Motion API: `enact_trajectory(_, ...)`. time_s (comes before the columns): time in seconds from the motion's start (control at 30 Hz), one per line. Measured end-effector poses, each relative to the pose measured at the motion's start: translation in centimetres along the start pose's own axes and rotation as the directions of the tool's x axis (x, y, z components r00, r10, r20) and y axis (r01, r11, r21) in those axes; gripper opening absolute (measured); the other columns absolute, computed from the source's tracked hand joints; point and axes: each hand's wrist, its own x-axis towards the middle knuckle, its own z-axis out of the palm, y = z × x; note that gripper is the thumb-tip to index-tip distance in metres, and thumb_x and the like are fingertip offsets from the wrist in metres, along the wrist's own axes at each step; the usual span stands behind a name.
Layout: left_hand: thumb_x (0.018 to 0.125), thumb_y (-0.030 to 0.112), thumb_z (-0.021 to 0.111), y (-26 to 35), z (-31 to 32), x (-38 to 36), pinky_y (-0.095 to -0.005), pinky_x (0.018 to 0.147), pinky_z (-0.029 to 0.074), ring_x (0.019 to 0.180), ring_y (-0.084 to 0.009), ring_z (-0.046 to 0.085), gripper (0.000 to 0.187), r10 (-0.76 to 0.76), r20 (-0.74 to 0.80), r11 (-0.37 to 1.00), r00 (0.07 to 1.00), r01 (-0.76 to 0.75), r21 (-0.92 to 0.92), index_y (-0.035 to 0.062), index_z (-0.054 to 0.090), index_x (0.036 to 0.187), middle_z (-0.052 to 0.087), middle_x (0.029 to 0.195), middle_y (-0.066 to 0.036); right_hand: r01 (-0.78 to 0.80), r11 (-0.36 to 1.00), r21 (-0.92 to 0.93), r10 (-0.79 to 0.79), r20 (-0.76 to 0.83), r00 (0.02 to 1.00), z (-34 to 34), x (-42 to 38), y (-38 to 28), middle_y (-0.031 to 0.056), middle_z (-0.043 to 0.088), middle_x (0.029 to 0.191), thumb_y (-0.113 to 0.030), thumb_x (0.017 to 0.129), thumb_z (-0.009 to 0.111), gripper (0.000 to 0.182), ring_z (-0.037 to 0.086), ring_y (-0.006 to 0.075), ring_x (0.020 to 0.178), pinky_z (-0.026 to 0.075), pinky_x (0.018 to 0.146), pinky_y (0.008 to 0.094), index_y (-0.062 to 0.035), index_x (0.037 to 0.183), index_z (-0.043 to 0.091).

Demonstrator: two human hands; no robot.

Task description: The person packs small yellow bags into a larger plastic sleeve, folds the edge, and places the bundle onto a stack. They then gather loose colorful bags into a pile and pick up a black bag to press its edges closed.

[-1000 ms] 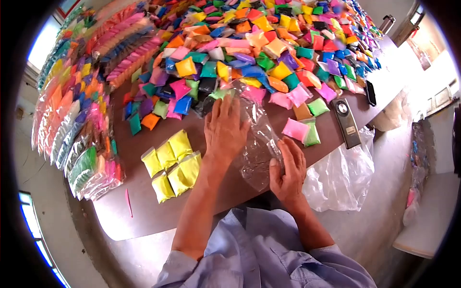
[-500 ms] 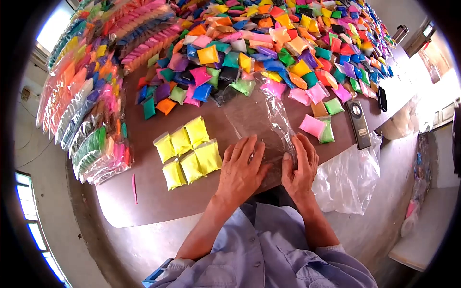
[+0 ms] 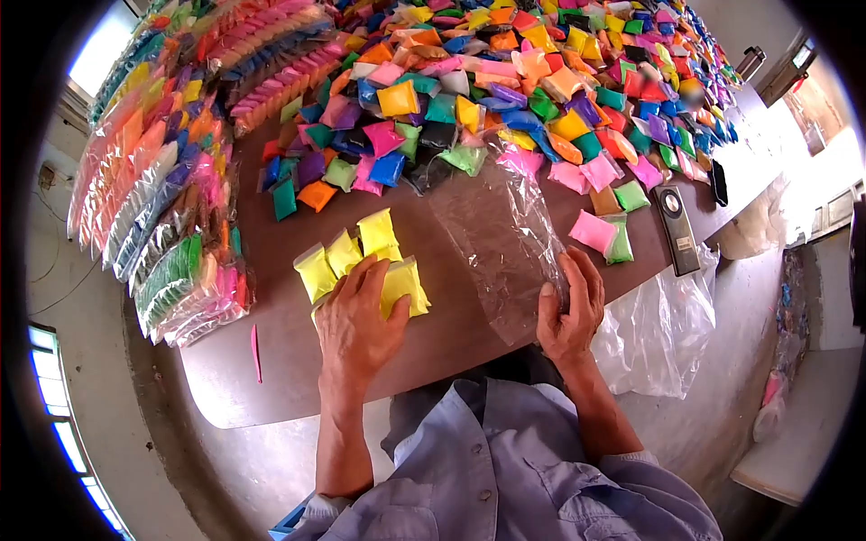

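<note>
My left hand (image 3: 359, 317) lies over the small yellow packets (image 3: 402, 287), fingers stretched and thumb apart, touching the nearer ones and partly covering them. The visible packets sit close together in two rows. A long, clear plastic bag (image 3: 501, 261) lies flat on the table between my hands, its far end near the heap of packets. My right hand (image 3: 574, 311) is at the bag's right edge, with its fingers curled round that edge and the thumb on the near side.
A big heap of coloured packets (image 3: 505, 90) covers the table's (image 3: 271, 361) far side. Filled clear bags (image 3: 171, 198) are stacked at left. A pink strip (image 3: 256, 353) lies front left. Right are pink (image 3: 593, 232) and green packets (image 3: 620, 242), a dark device (image 3: 676, 231) and a hanging plastic bag (image 3: 658, 325).
My left hand has left the clear bag and moved left onto the yellow packets, some of which have shifted. My right hand stays at the bag's right edge.
</note>
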Motion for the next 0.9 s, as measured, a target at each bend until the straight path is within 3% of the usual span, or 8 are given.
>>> enact_trajectory(0.2,0.087,0.019,0.083,-0.7,-0.7,0.4,-0.0468,0.094,0.058,0.108,-0.0343,0.074,0.047,-0.046,0.080,0.992,0.996,0.055,-0.113,0.0101,0.070,0.131,0.075,0.121,-0.011,-0.009,1.000,0.017,0.010,-0.005,1.000,-0.1,-0.1,0.1,0.0254,0.067,0.136,-0.011,0.092,0.072,0.045,0.065,0.0443,0.124,0.048,0.108,0.0511,0.0027,0.135,0.068)
enact_trajectory(0.27,0.080,0.006,0.086,-1.8,-0.2,0.1,-0.0374,0.076,0.057,0.086,-0.0271,0.072,0.045,0.046,0.001,0.975,0.999,-0.045,-0.216,0.0053,0.073,0.123,0.073,0.100,-0.010,-0.018,1.000,0.025,0.018,-0.003,1.000,-0.1,-0.1,0.0,0.0255,0.067,0.136,-0.011,0.093,0.072,0.045,0.065,0.0442,0.124,0.048,0.108,0.0511,0.0028,0.135,0.067)
enact_trajectory(0.4,0.085,0.007,0.084,-0.9,-1.6,0.0,-0.0366,0.076,0.058,0.083,-0.0255,0.075,0.029,0.015,0.104,0.931,0.994,0.024,-0.364,0.0041,0.075,0.113,0.076,0.096,-0.009,-0.033,0.998,0.055,0.033,0.000,0.999,-0.3,0.1,-0.3,0.0254,0.066,0.138,-0.012,0.094,0.072,0.046,0.064,0.0439,0.126,0.048,0.109,0.0517,0.0029,0.137,0.066)
enact_trajectory(0.47,0.090,0.006,0.083,0.4,-2.3,0.0,-0.0298,0.070,0.055,0.076,-0.0145,0.071,0.018,-0.105,0.116,0.777,0.988,0.154,-0.611,0.0000,0.075,0.105,0.075,0.089,-0.006,-0.045,0.998,0.045,0.045,0.013,0.999,-0.5,0.1,-0.5,0.0254,0.066,0.139,-0.012,0.093,0.072,0.048,0.063,0.0438,0.127,0.048,0.109,0.0520,0.0027,0.138,0.065)
enact_trajectory(0.57,0.094,0.006,0.081,2.7,-1.8,0.5,-0.0264,0.069,0.053,0.076,-0.0078,0.067,0.014,-0.108,0.129,0.633,0.986,0.168,-0.756,-0.0023,0.074,0.103,0.075,0.088,-0.005,-0.054,0.997,0.060,0.052,0.027,0.998,-0.3,-0.2,-0.7,0.0254,0.065,0.141,-0.011,0.092,0.073,0.051,0.062,0.0436,0.130,0.047,0.110,0.0525,0.0022,0.140,0.064)
enact_trajectory(0.6,0.095,0.007,0.084,3.6,-0.6,0.8,-0.0221,0.066,0.048,0.074,-0.0034,0.059,0.016,-0.065,0.058,0.602,0.996,0.086,-0.794,0.0010,0.073,0.105,0.069,0.085,0.002,-0.039,0.997,0.068,0.038,0.020,0.999,0.0,-0.5,-0.8,0.0254,0.065,0.141,-0.011,0.091,0.074,0.052,0.062,0.0437,0.130,0.047,0.110,0.0525,0.0021,0.140,0.064)
enact_trajectory(0.73,0.097,0.008,0.082,5.4,-0.4,1.4,-0.0229,0.066,0.050,0.072,-0.0047,0.061,0.017,-0.061,0.004,0.660,0.998,0.044,-0.750,0.0006,0.071,0.107,0.069,0.087,0.001,-0.047,0.996,0.075,0.046,0.022,0.999,0.3,-1.0,-1.2,0.0243,0.065,0.141,-0.008,0.087,0.079,0.056,0.063,0.0428,0.129,0.049,0.109,0.0517,0.0016,0.139,0.064)
enact_trajectory(0.9,0.100,0.011,0.080,6.6,0.4,2.3,-0.0227,0.067,0.050,0.073,-0.0057,0.063,0.019,-0.052,-0.017,0.610,0.998,0.018,-0.792,0.0004,0.067,0.108,0.069,0.088,0.000,-0.049,0.996,0.079,0.049,0.008,0.999,0.5,-0.9,-1.0,0.0234,0.065,0.141,-0.007,0.084,0.082,0.058,0.064,0.0421,0.128,0.050,0.109,0.0500,0.0016,0.139,0.064)
